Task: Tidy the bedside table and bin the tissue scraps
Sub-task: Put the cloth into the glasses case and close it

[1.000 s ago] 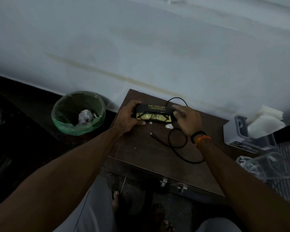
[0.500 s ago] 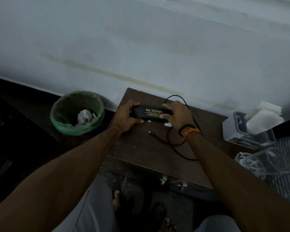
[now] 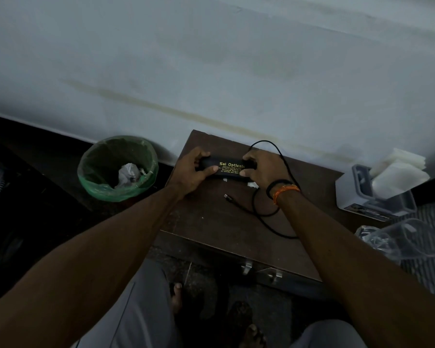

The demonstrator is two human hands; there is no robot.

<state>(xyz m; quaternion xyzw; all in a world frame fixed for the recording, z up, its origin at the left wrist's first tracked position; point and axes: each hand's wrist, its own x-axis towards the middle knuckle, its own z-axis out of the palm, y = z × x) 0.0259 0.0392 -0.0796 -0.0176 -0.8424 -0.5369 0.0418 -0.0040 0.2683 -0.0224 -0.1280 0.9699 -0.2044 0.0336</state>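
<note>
A black glasses case [image 3: 227,168] with gold lettering lies closed near the back of the dark brown bedside table [image 3: 211,222]. My left hand [image 3: 190,172] grips its left end and my right hand [image 3: 264,169] grips its right end. Small white tissue scraps [image 3: 251,185] lie on the table just in front of the case, one partly under my right hand. A black cable [image 3: 259,212] loops across the table, its plug end [image 3: 226,196] near the middle. A green-lined bin [image 3: 117,169] with crumpled tissue inside stands on the floor to the left.
A grey and white holder with white tissues [image 3: 379,187] sits at the table's right. A clear plastic container [image 3: 397,239] lies below it on a striped surface. The white wall runs behind the table. My bare feet [image 3: 177,295] are on the dark floor below.
The case was open a second ago, showing yellow-tinted glasses inside. Its lid has come down and both hands now press on the closed case.
</note>
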